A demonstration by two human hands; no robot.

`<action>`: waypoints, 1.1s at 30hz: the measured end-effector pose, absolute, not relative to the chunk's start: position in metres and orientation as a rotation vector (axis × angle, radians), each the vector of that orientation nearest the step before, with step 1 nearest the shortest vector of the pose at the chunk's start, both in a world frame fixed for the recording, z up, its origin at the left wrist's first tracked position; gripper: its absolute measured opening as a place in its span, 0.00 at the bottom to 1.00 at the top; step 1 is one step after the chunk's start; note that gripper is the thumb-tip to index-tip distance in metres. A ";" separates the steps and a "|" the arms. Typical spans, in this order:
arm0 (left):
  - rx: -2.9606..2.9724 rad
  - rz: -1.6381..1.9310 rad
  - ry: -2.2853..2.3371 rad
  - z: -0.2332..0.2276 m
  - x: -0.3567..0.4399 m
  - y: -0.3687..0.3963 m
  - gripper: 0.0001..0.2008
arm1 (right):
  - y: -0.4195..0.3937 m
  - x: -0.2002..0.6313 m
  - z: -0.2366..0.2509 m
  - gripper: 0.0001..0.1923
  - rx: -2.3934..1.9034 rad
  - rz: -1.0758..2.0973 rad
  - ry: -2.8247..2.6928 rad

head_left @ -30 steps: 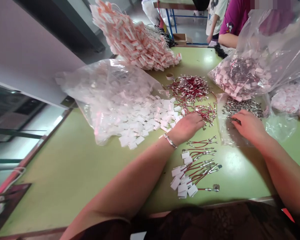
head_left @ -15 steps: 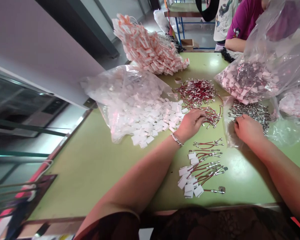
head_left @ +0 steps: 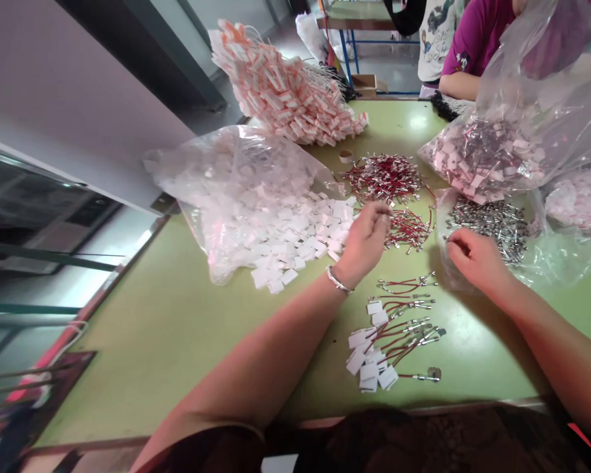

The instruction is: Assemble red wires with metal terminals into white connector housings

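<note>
Table [head_left: 192,348]: green, piles at the far side, work laid out near.
Tabbed wires [head_left: 369,372]: near me, between my sleeves; red, white tabs at the left ends, metal at the right. I count these furthest along.
Bare wires [head_left: 404,287]: just beyond those; no tab that I see, so part-way, I judge.
Left hand [head_left: 367,240]: at the left edge of the small pile [head_left: 410,228], fingers bent, loosely together; whether they hold a wire, I cannot tell.
Right hand [head_left: 477,259]: near side of the clips [head_left: 500,226], thumb and forefinger nearly meeting; cannot tell if anything is between.
Left over: plenty, I'd say: small pile, big pile [head_left: 387,177] farther, clips, loose tabs [head_left: 295,240] to the left.
Farther: pink bag [head_left: 487,157] right, orange bundle [head_left: 288,95] left.
</note>
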State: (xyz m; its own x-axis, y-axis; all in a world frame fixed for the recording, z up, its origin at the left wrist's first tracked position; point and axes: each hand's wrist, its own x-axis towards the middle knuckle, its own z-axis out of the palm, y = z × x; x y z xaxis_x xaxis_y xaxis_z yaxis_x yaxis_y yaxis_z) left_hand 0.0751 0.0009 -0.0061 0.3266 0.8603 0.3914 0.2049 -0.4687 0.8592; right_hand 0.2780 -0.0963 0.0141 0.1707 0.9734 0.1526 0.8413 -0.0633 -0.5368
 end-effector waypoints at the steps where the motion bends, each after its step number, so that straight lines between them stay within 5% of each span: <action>1: 1.956 1.070 0.953 -0.009 0.076 0.000 0.06 | -0.097 0.274 0.013 0.06 -1.904 0.417 -1.692; 9: 2.334 0.933 0.905 -0.016 0.075 -0.003 0.10 | -0.097 0.264 0.012 0.06 -1.691 0.916 -1.292; 25: 2.081 0.795 0.794 -0.008 0.082 -0.031 0.13 | -0.101 0.247 0.009 0.10 -1.634 0.729 -1.392; 33: 2.708 0.595 0.587 -0.014 0.071 -0.033 0.16 | -0.106 0.253 0.014 0.08 -1.693 1.226 -1.406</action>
State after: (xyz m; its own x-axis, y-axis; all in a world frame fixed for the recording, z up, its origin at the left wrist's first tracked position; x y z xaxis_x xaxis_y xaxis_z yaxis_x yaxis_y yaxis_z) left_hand 0.0708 -0.0335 -0.0137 0.8300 0.4502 0.3293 0.3228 -0.8692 0.3746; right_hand 0.2529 -0.1064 0.0140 0.0064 0.9636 -0.2672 0.3963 -0.2478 -0.8841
